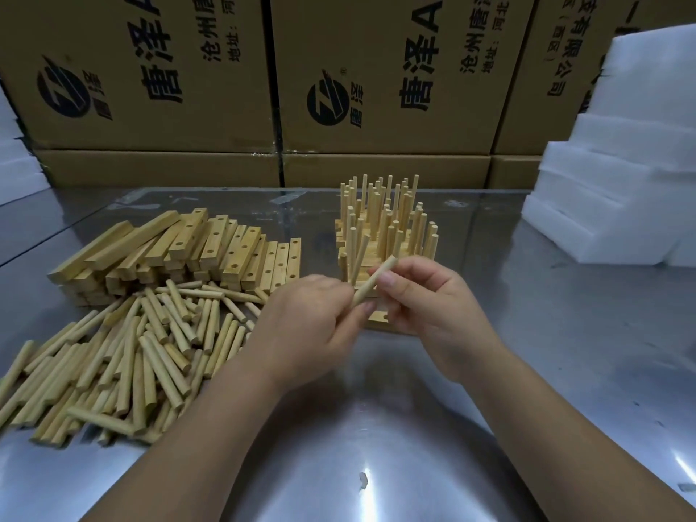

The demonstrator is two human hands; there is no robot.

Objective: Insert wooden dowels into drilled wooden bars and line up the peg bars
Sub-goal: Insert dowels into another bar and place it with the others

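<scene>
A wooden dowel slants between both hands above the metal table. My left hand pinches its lower end and my right hand pinches its upper half. A drilled wooden bar lies under my right hand, mostly hidden. Just behind the hands stands a cluster of finished peg bars with dowels upright. Loose dowels lie heaped at the left. Behind the heap is a stack of drilled bars.
The steel table is shiny. Brown cardboard boxes form a wall at the back. White foam blocks are stacked at the right, and more foam shows at the far left edge.
</scene>
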